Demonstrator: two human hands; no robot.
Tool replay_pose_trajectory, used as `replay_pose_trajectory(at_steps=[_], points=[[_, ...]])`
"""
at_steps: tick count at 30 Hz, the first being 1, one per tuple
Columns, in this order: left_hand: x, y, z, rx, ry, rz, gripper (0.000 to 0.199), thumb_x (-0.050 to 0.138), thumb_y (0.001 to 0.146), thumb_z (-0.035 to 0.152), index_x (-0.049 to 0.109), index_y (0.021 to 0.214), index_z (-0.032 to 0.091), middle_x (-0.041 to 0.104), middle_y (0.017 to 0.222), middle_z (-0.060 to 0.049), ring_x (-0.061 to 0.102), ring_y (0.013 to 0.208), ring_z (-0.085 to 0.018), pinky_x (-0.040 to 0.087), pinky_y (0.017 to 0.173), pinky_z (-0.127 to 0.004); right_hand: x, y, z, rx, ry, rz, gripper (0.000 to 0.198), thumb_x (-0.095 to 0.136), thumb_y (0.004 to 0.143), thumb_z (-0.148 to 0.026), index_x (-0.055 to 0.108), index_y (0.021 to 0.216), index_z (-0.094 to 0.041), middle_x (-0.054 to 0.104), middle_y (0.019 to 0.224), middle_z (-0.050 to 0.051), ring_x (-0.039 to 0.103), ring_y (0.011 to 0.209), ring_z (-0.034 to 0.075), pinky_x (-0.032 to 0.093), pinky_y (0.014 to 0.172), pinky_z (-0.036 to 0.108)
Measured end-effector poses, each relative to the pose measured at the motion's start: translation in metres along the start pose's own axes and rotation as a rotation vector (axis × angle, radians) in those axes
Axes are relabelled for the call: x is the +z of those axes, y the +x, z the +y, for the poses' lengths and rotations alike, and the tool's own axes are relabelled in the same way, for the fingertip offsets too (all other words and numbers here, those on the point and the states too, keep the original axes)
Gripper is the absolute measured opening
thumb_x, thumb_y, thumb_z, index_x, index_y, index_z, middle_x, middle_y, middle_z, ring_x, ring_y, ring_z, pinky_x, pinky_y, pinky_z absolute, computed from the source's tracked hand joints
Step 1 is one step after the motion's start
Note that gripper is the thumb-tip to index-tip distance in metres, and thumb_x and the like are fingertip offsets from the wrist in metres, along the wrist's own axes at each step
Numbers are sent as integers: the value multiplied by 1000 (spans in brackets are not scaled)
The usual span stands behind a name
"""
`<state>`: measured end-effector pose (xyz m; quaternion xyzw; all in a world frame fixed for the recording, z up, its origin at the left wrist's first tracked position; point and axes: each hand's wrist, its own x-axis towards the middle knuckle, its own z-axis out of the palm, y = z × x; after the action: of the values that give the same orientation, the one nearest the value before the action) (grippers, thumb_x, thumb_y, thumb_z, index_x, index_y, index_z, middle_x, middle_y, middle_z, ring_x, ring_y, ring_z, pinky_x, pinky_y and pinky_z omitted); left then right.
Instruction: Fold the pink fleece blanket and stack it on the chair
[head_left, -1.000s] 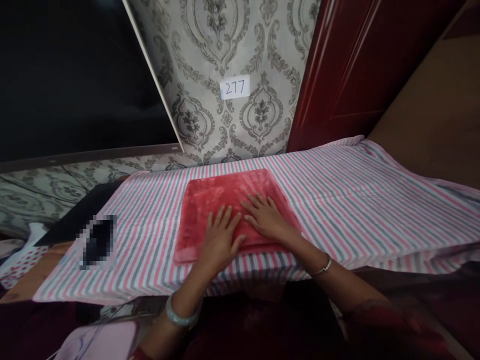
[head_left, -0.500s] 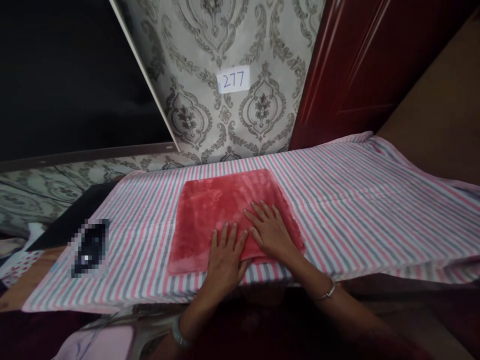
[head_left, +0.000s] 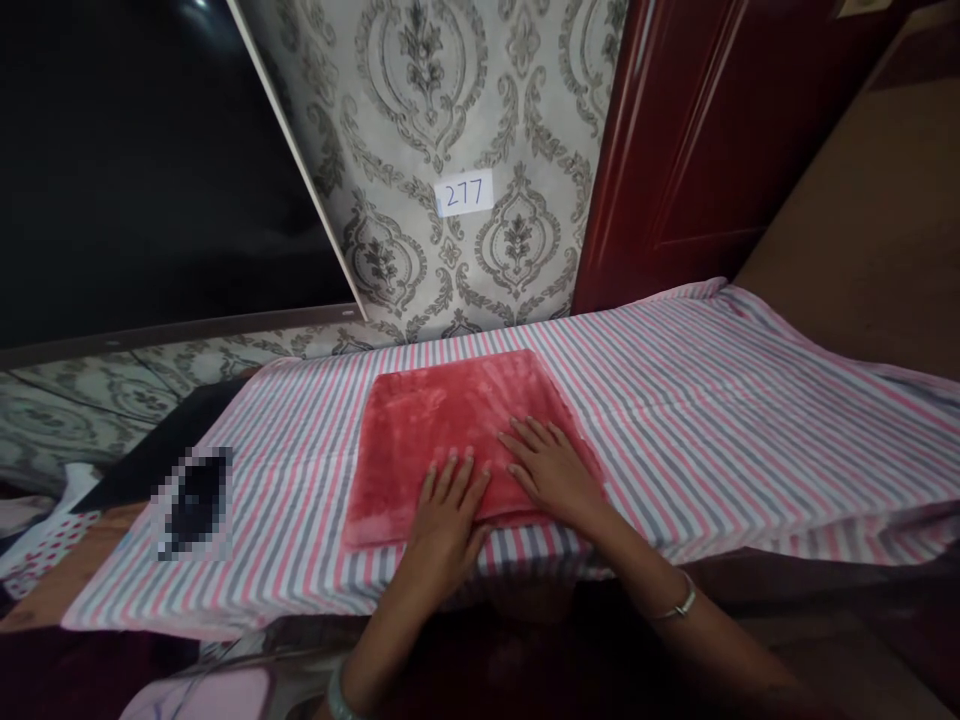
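Observation:
A folded red plush cloth [head_left: 442, 420], perhaps a blanket or towel, lies flat on a striped sheet [head_left: 675, 420] that covers the table. My left hand [head_left: 448, 510] rests palm down on its lower middle, near the front edge, with the fingers spread. On the cloth's right side lies my right hand [head_left: 553, 475], also flat with fingers apart, pointing up and to the left. Neither hand grips the cloth. Under the right palm, the cloth's front edge shows layered folds.
A pixelated dark object [head_left: 196, 503] lies on the sheet at the left. Behind the table are a large black screen [head_left: 165, 170], a patterned wall with a paper label [head_left: 464, 192] reading 277, and a dark red door [head_left: 690, 150]. A pink seat [head_left: 202, 692] stands at lower left.
The camera view has tilted slightly upward. My right hand has slid a little toward the cloth's right edge; my left hand stays on the front part, almost unmoved.

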<state>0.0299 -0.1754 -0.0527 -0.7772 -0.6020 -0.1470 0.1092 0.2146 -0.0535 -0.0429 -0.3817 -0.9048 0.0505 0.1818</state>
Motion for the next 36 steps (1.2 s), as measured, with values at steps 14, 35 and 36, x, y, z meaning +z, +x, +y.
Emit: replay_pose_trajectory(at_steps=[14, 35, 36], points=[[-42, 26, -63, -406, 93, -38, 58, 48, 96, 40, 46, 148, 14, 42, 155, -19, 34, 146, -34, 25, 118, -60, -30, 55, -24, -82, 67, -47, 57, 45, 99, -43, 39, 153, -24, 35, 161, 10, 29, 149, 33, 25, 118, 57], [0, 11, -72, -419, 61, -60, 61, 49, 95, 46, 41, 152, 25, 34, 161, -15, 27, 149, -37, 27, 113, -66, 27, 53, -8, -60, 7, -28, 59, 46, 97, -55, 43, 151, -30, 32, 162, 6, 23, 150, 35, 19, 117, 63], [-1, 11, -71, -423, 62, -60, 61, 48, 95, 46, 41, 152, 25, 34, 161, -15, 27, 149, -36, 26, 113, -65, 26, 53, -8, -61, 5, -31, 60, 46, 97, -55, 42, 151, -30, 31, 163, 6, 22, 150, 35, 18, 117, 63]])
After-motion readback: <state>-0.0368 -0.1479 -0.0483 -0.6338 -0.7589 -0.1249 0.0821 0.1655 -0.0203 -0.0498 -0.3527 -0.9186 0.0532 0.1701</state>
